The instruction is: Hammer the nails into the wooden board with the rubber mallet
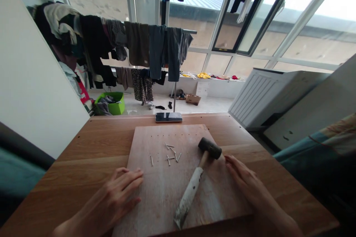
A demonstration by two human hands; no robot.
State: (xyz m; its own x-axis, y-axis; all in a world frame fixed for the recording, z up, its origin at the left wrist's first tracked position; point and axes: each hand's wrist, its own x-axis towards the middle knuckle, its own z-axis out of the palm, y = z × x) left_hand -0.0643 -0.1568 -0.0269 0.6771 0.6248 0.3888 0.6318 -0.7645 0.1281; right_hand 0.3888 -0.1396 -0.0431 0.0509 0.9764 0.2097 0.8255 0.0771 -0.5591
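A flat wooden board [164, 189] lies on the brown table, with a row of small holes near its far edge. My left hand [118, 190] rests on the board's left edge, fingers stretched out and holding nothing. At the right edge, my right hand [241, 174] touches the board with its fingers extended. A mallet [210, 148] with a black head and a worn white-painted handle lies slantwise on the board, its head close to my right fingertips. Several loose nails [172, 153] are scattered on the board left of the mallet; one nail [151, 160] sits apart from them.
A phone [168, 117] lies at the far edge of the wood-grain table [83, 155]. Beyond it are a drying rack with clothes [139, 44], a green bin [116, 105] and a small cardboard box [193, 99]. A white ribbed unit [256, 94] stands at the right.
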